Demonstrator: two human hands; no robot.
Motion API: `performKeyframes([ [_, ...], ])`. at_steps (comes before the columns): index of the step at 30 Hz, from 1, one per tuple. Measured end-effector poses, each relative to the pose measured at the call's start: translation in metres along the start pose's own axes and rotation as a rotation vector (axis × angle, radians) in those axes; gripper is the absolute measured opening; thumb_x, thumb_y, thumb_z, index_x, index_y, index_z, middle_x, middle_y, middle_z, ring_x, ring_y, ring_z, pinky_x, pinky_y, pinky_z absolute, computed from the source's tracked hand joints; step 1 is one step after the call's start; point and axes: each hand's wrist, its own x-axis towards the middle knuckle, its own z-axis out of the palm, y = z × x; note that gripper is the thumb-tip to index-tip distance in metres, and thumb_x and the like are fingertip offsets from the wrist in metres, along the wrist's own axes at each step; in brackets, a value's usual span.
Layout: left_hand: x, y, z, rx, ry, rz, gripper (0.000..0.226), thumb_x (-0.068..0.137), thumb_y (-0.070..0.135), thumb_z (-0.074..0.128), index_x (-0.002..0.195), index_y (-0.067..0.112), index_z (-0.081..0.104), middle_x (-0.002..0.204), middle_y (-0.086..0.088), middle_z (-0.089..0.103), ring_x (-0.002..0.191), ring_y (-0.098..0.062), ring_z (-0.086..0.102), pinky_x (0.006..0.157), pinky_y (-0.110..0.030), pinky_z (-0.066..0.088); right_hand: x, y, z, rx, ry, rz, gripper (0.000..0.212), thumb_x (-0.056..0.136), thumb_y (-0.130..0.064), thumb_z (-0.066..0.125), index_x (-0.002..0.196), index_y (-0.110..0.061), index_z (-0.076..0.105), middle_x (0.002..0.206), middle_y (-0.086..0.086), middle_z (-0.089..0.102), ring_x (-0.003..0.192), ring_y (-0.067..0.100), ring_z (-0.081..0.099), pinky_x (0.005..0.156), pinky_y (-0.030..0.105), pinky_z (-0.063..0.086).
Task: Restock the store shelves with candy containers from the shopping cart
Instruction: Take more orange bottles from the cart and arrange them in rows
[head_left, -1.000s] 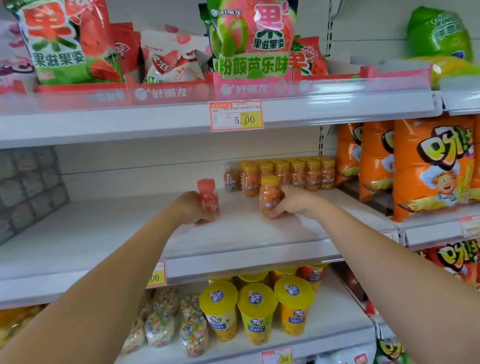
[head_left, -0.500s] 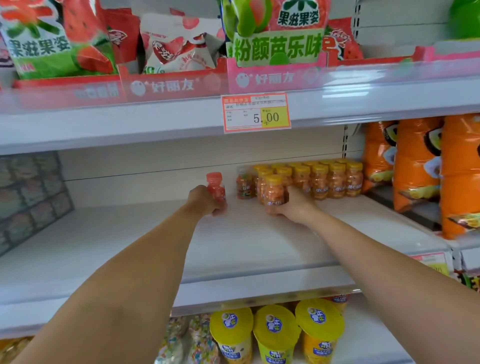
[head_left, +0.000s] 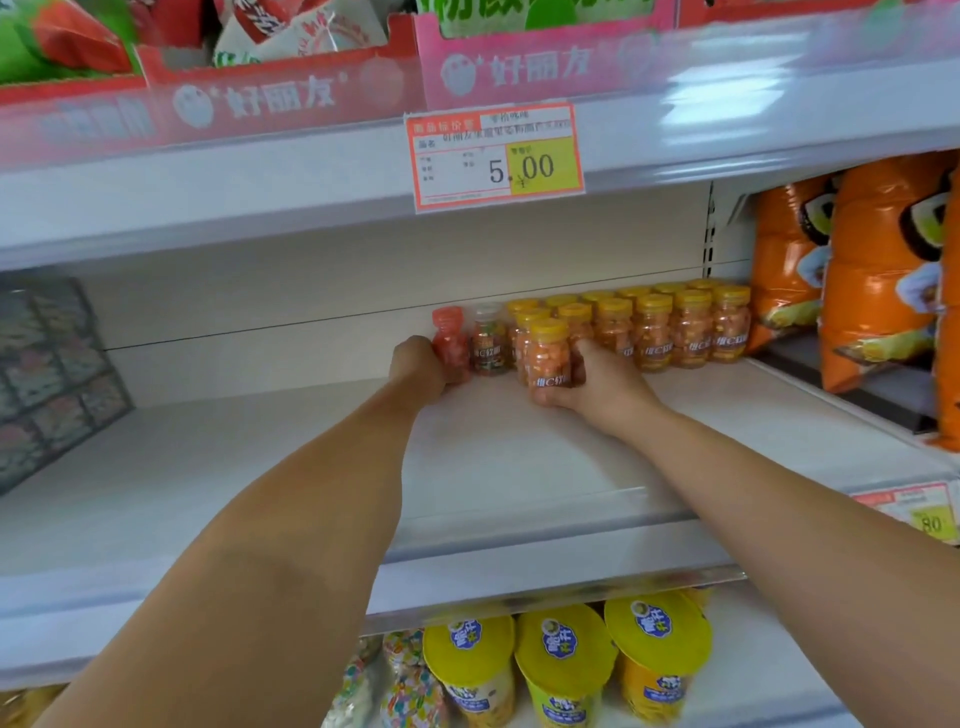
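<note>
My left hand (head_left: 418, 366) grips a small red-capped candy bottle (head_left: 450, 340) standing at the back of the white middle shelf (head_left: 519, 457), right beside a clear-capped dark bottle (head_left: 489, 347). My right hand (head_left: 589, 387) holds a yellow-capped bottle of orange candy (head_left: 548, 353) upright, in front of the left end of the rows of several matching yellow-capped bottles (head_left: 675, 327). Both bottles touch or nearly touch the shelf.
Orange snack bags (head_left: 862, 280) fill the bay to the right. A grey patterned box (head_left: 49, 374) sits at the shelf's left end. Above, a shelf with pink display trays (head_left: 291, 88) and a 5.00 price tag (head_left: 496, 156). Yellow-lidded cups (head_left: 563, 660) stand below.
Both hands have pushed their bottles farther back on the shelf, up against the bottles standing there. The view has moved closer and lower.
</note>
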Motion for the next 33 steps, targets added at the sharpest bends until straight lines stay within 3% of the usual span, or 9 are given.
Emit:
performKeyframes([
  [5, 0.003, -0.003, 0.000, -0.143, -0.021, -0.016, 0.050, 0.071, 0.024, 0.081, 0.112, 0.005, 0.059, 0.102, -0.006, 0.064, 0.089, -0.024, 0.060, 0.073, -0.027, 0.046, -0.001, -0.003, -0.001, -0.005, -0.010, 0.001, 0.056, 0.073, -0.036, 0.079, 0.119, -0.015, 0.055, 0.116, 0.005, 0.065, 0.103, 0.021, 0.061, 0.085, 0.029, 0.048],
  [8, 0.004, -0.001, 0.004, -0.126, -0.012, -0.021, 0.059, 0.068, 0.037, 0.082, 0.113, 0.006, 0.058, 0.101, -0.006, 0.064, 0.091, -0.025, 0.061, 0.071, -0.028, 0.045, -0.001, -0.002, -0.001, -0.016, -0.016, 0.009, 0.057, 0.074, -0.037, 0.079, 0.120, -0.014, 0.054, 0.117, 0.005, 0.065, 0.104, 0.021, 0.061, 0.085, 0.029, 0.047],
  [14, 0.007, -0.006, 0.004, -0.130, 0.009, -0.029, 0.044, 0.075, 0.034, 0.078, 0.106, 0.007, 0.064, 0.093, -0.006, 0.062, 0.082, -0.021, 0.053, 0.070, -0.026, 0.038, -0.001, -0.001, 0.000, -0.024, -0.020, 0.006, 0.060, 0.074, -0.039, 0.078, 0.123, -0.014, 0.052, 0.120, 0.004, 0.063, 0.107, 0.021, 0.060, 0.089, 0.031, 0.047],
  [19, 0.010, -0.011, -0.001, -0.289, -0.054, -0.060, 0.034, 0.071, 0.023, 0.081, 0.097, 0.007, 0.067, 0.092, -0.010, 0.064, 0.077, -0.020, 0.055, 0.066, -0.025, 0.041, -0.004, -0.003, -0.002, -0.011, -0.019, -0.012, 0.058, 0.077, -0.036, 0.077, 0.124, -0.014, 0.051, 0.123, 0.005, 0.062, 0.109, 0.021, 0.059, 0.081, 0.024, 0.041],
  [23, 0.008, -0.009, 0.003, -0.237, 0.015, -0.033, 0.037, 0.072, 0.033, 0.080, 0.099, 0.011, 0.068, 0.091, -0.006, 0.063, 0.081, -0.021, 0.057, 0.071, -0.027, 0.043, -0.003, -0.002, -0.001, -0.013, -0.020, -0.009, 0.060, 0.076, -0.037, 0.077, 0.126, -0.014, 0.051, 0.125, 0.005, 0.061, 0.111, 0.021, 0.058, 0.087, 0.026, 0.044],
  [28, 0.007, -0.011, -0.003, -0.334, -0.059, 0.000, 0.035, 0.069, 0.023, 0.083, 0.100, 0.013, 0.069, 0.093, -0.005, 0.066, 0.075, -0.016, 0.056, 0.065, -0.023, 0.043, -0.002, -0.001, -0.001, -0.021, -0.014, -0.017, 0.062, 0.077, -0.038, 0.076, 0.127, -0.014, 0.050, 0.126, 0.004, 0.060, 0.113, 0.021, 0.057, 0.088, 0.027, 0.044],
  [33, 0.005, -0.015, -0.006, -0.443, -0.079, -0.006, 0.047, 0.069, 0.014, 0.083, 0.111, 0.008, 0.063, 0.099, -0.006, 0.066, 0.084, -0.018, 0.058, 0.077, -0.027, 0.049, -0.002, -0.001, 0.000, -0.027, -0.010, -0.017, 0.062, 0.077, -0.037, 0.076, 0.128, -0.015, 0.050, 0.127, 0.004, 0.060, 0.114, 0.021, 0.057, 0.086, 0.024, 0.041],
])
